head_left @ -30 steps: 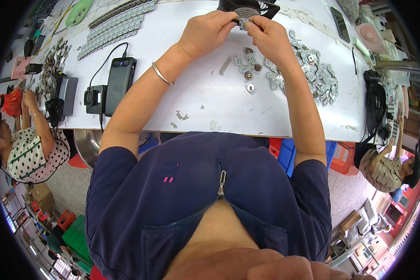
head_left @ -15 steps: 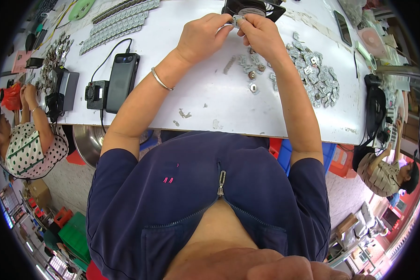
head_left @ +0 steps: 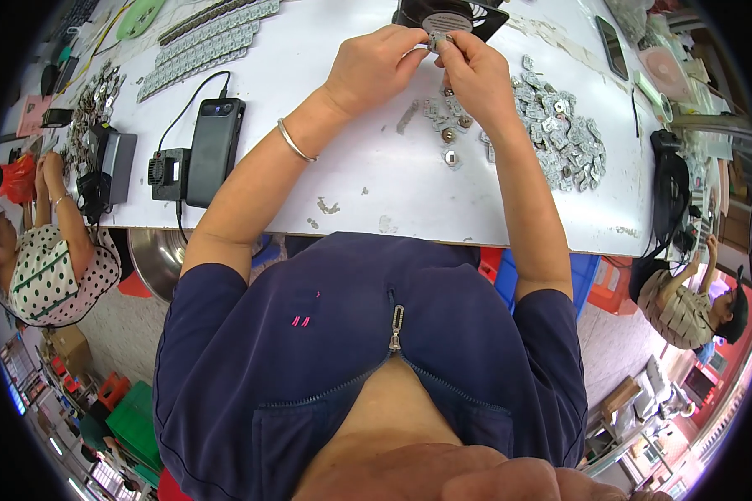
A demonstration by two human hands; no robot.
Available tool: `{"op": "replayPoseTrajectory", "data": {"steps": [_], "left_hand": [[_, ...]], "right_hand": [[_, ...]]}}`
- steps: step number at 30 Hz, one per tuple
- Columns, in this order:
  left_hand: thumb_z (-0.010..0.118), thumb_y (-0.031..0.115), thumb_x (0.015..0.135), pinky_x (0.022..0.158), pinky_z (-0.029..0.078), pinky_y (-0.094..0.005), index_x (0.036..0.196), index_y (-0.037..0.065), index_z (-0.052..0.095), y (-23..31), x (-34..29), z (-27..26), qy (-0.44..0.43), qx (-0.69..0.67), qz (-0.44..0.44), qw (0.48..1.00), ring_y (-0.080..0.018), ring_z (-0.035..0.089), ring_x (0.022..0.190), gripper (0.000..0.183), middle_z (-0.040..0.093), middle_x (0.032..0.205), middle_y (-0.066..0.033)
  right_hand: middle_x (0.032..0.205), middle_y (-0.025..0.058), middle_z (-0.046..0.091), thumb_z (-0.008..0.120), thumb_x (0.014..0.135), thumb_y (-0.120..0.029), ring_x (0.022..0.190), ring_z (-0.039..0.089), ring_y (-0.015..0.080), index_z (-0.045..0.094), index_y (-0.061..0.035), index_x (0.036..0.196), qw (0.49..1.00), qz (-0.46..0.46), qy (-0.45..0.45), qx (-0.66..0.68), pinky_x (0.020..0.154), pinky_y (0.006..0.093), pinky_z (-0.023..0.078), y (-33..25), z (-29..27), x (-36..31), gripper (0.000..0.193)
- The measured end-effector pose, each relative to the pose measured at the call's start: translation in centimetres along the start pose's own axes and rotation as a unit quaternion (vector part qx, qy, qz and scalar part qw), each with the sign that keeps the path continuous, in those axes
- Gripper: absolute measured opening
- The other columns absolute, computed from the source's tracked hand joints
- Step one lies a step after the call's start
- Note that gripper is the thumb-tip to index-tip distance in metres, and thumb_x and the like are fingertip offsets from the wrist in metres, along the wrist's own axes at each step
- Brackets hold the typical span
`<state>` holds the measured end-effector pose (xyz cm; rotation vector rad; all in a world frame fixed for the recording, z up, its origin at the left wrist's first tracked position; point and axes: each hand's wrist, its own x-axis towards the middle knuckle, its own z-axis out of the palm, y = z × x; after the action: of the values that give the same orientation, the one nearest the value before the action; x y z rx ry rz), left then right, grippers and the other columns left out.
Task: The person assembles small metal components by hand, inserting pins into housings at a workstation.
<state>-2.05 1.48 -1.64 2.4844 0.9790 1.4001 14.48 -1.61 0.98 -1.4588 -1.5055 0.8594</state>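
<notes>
"Working which step?"
"Seemingly manipulating a small metal part (head_left: 435, 39): fingers of the left hand (head_left: 378, 65) and right hand (head_left: 480, 77) pinch it beside the black fan (head_left: 449, 21)."
"Next?"
"Probably calls for steady, fine handling."

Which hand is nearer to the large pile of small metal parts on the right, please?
Right: the right hand is up and left of the pile; the left hand is farther left.
</notes>
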Motion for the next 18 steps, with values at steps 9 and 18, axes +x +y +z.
{"op": "replayPoseTrajectory", "data": {"steps": [9,18], "left_hand": [[0.072,0.009,0.080,0.052,0.049,-0.0257,0.100,0.006,0.066,0.8,1.0,1.5,0.005,-0.011,0.015,1.000,-0.0156,0.059,0.056,0.022,0.068,0.087,-0.0048],[0.071,0.011,0.081,0.053,0.049,-0.0270,0.099,0.006,0.066,1.3,2.3,2.9,-0.012,-0.013,0.050,0.999,-0.0186,0.062,0.060,0.019,0.068,0.088,-0.0053]], "right_hand": [[0.071,0.0048,0.064,0.058,0.091,-0.022,0.063,0.056,0.0108,0.066,-0.0005,0.097,1.000,0.013,0.001,0.007,0.061,0.0276,0.047,1.0,-2.1,0.0,0.024],[0.071,-0.0012,0.057,0.056,0.093,-0.022,0.052,0.043,0.0039,0.060,-0.0060,0.081,0.957,0.180,-0.078,0.214,0.044,0.0213,0.031,1.5,-4.7,1.0,0.020]]}}
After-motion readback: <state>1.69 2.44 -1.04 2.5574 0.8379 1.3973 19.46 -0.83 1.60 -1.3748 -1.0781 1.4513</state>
